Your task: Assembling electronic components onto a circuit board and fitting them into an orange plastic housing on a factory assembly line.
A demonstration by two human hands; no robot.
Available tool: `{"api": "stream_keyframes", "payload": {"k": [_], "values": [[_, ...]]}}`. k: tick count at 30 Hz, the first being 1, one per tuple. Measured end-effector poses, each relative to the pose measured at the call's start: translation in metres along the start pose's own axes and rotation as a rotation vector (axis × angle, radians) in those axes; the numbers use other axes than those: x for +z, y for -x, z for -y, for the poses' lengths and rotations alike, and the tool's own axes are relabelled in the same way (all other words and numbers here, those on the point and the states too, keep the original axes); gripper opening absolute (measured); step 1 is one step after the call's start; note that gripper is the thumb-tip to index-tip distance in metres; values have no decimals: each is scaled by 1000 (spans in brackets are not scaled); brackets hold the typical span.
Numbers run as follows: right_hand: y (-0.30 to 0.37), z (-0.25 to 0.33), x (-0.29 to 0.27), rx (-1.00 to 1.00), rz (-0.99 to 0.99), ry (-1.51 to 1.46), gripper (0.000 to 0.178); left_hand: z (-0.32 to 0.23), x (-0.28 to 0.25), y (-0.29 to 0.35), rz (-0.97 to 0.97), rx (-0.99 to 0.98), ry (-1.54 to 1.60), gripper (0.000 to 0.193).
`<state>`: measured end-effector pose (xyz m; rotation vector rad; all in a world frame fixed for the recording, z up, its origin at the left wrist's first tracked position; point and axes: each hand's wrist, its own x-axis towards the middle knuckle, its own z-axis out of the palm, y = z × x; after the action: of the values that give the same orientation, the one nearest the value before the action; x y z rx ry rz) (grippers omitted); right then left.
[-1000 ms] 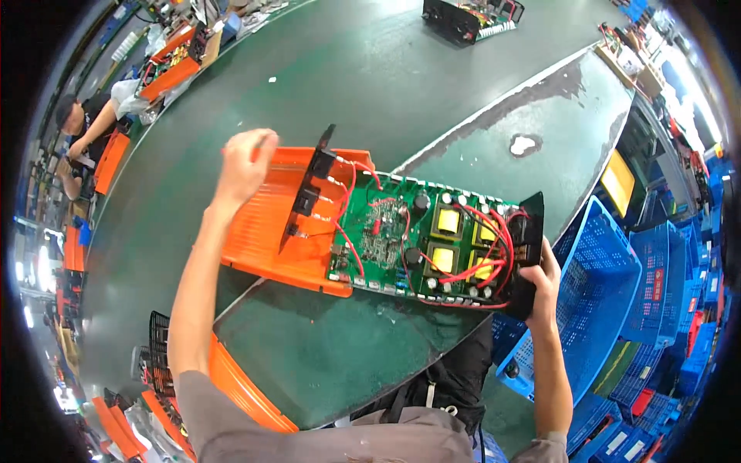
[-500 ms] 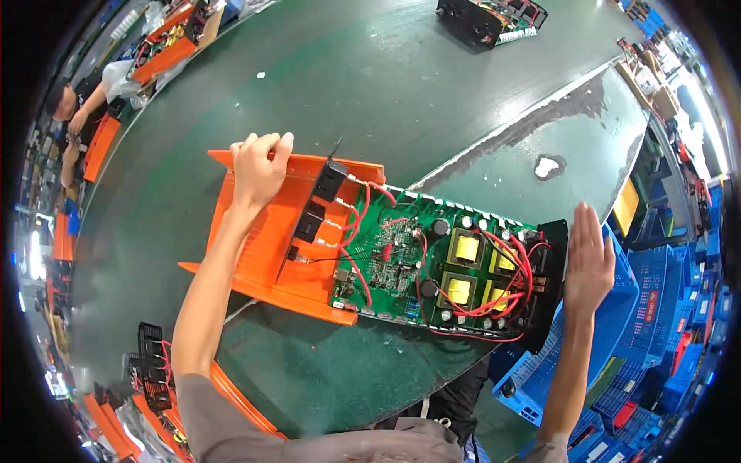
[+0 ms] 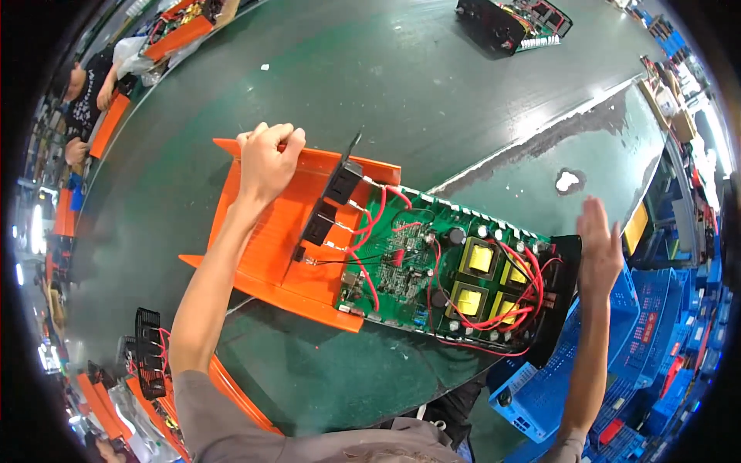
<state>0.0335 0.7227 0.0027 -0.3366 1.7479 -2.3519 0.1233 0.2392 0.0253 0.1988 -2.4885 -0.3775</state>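
An orange metal casing (image 3: 255, 255) lies on the green table, its open side up. Partly inside its right end sits a green circuit board (image 3: 409, 285) with yellow-wound transformers (image 3: 481, 258) and red wires. A black socket panel (image 3: 318, 224), wired to the board, stands tilted across the casing. My left hand (image 3: 270, 166) is closed on the casing's far wall, with its fingertips partly hidden. At the board's right end, my right hand (image 3: 600, 251) is held flat with fingers stretched, beside the black end panel (image 3: 562, 301). Whether the palm touches that panel I cannot tell.
Another open black unit (image 3: 513, 27) lies at the far side. Blue crates (image 3: 540, 401) stand below the table at right. Black panels with red wires (image 3: 150, 351) and orange casings (image 3: 104, 405) are at lower left. A co-worker (image 3: 89, 96) is at the far left.
The whole view has shifted slightly. My left hand stays at the casing wall and my right hand stays flat by the end panel. The co-worker's hands have moved apart.
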Motion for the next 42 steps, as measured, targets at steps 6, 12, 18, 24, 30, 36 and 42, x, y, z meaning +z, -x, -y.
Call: {"api": "stream_keyframes", "payload": {"k": [6,12,18,24,30,36,42], "values": [[-24,-10,18,53,-54,-336,56,0,10,1,4,-14,62,37],[-33,9,42,183,-35,-172,46,-9,8,1,-11,-45,66,34],[-50,6,20,156,244,-135,49,-8,6,3,7,-99,60,34],[-21,4,8,95,199,-226,47,-5,9,2,-16,-7,25,32],[-4,17,18,13,-48,279,32,-3,13,4,-3,4,59,28],[91,53,41,14,-103,692,79,-5,15,-3,-20,-1,33,27],[144,62,68,313,7,813,89,5,18,-4,-14,30,96,32]]}}
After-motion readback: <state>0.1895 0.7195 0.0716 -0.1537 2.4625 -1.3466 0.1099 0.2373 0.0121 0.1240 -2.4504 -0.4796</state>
